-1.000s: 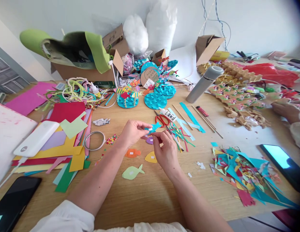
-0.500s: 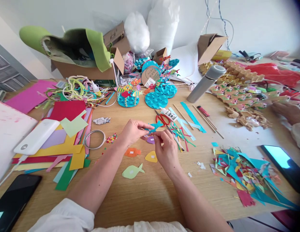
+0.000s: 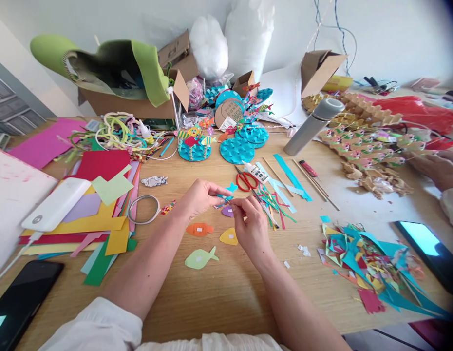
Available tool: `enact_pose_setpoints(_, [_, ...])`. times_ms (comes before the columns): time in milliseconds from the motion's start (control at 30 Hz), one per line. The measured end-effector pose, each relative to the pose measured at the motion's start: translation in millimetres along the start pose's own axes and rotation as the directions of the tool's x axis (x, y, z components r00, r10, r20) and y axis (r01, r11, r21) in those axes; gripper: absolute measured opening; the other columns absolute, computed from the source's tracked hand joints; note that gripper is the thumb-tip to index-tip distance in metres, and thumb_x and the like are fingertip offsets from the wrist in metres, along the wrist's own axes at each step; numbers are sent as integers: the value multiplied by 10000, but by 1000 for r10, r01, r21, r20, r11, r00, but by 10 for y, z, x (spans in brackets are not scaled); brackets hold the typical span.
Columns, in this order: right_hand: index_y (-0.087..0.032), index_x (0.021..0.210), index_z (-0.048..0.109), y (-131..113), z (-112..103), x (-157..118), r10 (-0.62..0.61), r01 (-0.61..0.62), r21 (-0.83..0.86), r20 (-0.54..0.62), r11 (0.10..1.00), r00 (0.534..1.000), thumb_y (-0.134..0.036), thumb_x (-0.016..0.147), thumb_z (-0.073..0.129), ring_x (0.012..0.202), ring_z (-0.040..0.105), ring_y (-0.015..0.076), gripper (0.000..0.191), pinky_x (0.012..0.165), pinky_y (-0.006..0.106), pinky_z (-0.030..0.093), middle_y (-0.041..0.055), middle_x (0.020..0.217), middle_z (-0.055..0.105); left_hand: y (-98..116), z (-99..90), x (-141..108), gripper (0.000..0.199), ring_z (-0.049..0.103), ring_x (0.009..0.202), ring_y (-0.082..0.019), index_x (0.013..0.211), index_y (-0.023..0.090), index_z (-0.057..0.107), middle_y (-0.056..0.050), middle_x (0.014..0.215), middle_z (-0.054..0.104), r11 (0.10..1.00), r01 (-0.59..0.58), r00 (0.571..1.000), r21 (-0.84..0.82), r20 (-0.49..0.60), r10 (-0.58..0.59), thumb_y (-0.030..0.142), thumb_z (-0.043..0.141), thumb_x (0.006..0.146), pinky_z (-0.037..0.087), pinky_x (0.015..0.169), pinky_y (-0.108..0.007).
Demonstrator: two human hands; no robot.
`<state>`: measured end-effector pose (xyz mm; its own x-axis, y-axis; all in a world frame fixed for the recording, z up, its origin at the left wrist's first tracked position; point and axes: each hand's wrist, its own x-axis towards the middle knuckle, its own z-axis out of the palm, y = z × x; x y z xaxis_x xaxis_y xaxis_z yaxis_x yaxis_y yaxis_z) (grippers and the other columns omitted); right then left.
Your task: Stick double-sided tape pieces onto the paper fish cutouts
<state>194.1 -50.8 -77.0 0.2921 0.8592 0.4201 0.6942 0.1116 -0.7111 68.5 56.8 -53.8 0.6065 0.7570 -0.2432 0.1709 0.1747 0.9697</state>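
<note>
- The left hand [image 3: 202, 197] has its thumb and fingers clamped on a blue paper cutout [image 3: 232, 187], held up over the counter [image 3: 197, 307] in front of the wearer.
- The right hand [image 3: 252, 219] is just beside it, thumb and fingertips together near the cutout's lower edge; whatever may be between them is too small for me to tell.
- Below the hands lie a purple piece [image 3: 227, 211], partly hidden, an orange fish [image 3: 199, 229], a yellow piece [image 3: 229, 237] and a pale green fish [image 3: 200, 259], each with a small white patch.
- Past the right hand I see red-handled scissors [image 3: 247, 182], a white glue bottle [image 3: 256, 172] and thin coloured strips [image 3: 272, 204].
- Left of the left arm sits a tape roll [image 3: 157, 214], near stacked coloured paper [image 3: 105, 168].
- Farther right are a heap of scraps [image 3: 372, 258], a lit phone [image 3: 427, 251] and a co-worker's hand [image 3: 427, 168].
</note>
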Motion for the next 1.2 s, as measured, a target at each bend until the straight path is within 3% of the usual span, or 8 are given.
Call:
enact_pose_setpoints(200, [-192,861,651,-6,-7,4,-3,3,12,6,1000,1000,-119,899,481,707,526,156,189,659,279,411,19,760,544,42,-9,-18,294,695,682,-147,907,143,765,-59,778,765,986,83,996,-144,40,-78,58,746,627,565,663,-258])
enact_pose_setpoints(400, [-192,874,668,1,-3,-2,7,-7,5,17,1000,1000,-129,897,480,690,516,157,200,651,282,410,18,742,526,27,-1,-7,282,682,635,-138,890,133,766,-58,746,757,984,92,996,-154,9,-92,63,765,617,560,608,-244])
enact_pose_setpoints(1200, [-192,870,674,11,-9,-3,12,-11,-19,45,1000,999,-126,882,483,706,523,167,203,661,294,412,22,749,532,-35,13,27,240,697,684,-144,806,147,774,-40,762,752,970,95,995,-222,28,-91,1,722,623,594,680,-274])
